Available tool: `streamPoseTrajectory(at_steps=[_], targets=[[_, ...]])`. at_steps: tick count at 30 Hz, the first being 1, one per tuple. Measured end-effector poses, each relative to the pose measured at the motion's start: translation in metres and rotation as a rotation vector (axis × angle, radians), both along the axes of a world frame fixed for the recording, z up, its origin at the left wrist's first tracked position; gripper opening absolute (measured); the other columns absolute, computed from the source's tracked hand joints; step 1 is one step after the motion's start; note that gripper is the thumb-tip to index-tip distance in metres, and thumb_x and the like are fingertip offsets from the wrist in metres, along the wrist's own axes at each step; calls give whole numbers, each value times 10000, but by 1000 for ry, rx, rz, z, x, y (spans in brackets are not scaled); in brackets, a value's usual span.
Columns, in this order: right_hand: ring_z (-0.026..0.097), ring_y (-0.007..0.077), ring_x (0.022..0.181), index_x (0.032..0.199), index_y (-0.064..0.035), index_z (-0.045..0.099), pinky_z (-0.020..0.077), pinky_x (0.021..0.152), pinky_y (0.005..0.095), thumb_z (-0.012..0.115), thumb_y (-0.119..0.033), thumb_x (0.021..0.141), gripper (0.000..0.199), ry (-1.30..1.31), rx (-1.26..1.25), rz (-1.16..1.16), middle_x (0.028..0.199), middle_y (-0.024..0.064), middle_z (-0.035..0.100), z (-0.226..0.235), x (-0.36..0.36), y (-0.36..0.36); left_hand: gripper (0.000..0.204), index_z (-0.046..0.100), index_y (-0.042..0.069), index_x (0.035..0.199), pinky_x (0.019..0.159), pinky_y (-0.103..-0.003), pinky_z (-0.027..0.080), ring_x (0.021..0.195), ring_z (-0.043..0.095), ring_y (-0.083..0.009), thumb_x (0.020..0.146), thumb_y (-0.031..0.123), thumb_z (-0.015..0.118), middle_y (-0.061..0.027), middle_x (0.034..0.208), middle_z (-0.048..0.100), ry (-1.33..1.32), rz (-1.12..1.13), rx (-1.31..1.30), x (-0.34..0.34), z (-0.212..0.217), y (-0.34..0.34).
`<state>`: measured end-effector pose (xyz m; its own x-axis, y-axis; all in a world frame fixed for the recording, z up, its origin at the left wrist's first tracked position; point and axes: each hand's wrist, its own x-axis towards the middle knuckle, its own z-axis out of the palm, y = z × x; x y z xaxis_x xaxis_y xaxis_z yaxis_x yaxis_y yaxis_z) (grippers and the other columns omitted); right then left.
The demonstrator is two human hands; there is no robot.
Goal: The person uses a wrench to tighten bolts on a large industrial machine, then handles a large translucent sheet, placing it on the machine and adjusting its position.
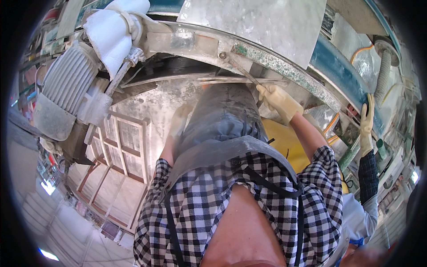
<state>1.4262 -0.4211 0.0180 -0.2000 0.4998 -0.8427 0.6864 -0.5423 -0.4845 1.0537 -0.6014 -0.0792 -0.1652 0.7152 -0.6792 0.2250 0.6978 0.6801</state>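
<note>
My right hand (281, 102), in a pale rubber glove, is closed around the lower end of a thin metal rod (242, 70). The rod slants up to the left toward a bolt (223, 55) on the worn metal machine frame (284, 66); whether it is seated on the bolt is not clear. My left hand (180, 116), gloved alike, hangs low beside my dark apron (218, 111). It is smeared by motion, so its fingers do not show plainly.
A large grey sheet (253, 26) lies on the machine beyond the frame. At left stands a ribbed motor (71, 84) with white wrapping (109, 35) above it. Wooden racks (120, 147) stand lower left. On the right, another person's gloved hand (367, 120) rests by a blue beam (342, 71).
</note>
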Motion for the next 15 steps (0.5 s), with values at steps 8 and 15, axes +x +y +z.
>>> streamPoseTrajectory(at_steps=[8,15], targets=[[569,138,592,914,-66,664,465,572,324,548,-345,1044,329,210,99,-168,700,44,627,2,-9,-31,447,569,-72,1347,1018,-313,481,1128,654,-203,1061,267,517,-151,1198,695,-70,-33,-21,-25,-10,-8],[539,98,528,975,-49,626,437,518,252,422,-268,1100,325,438,-171,-559,673,24,600,11,-90,-97,456,560,-68,1365,1035,-313,473,1163,639,-207,1062,270,511,-161,1219,688,-25,-158,-9,-64,-25,-7]])
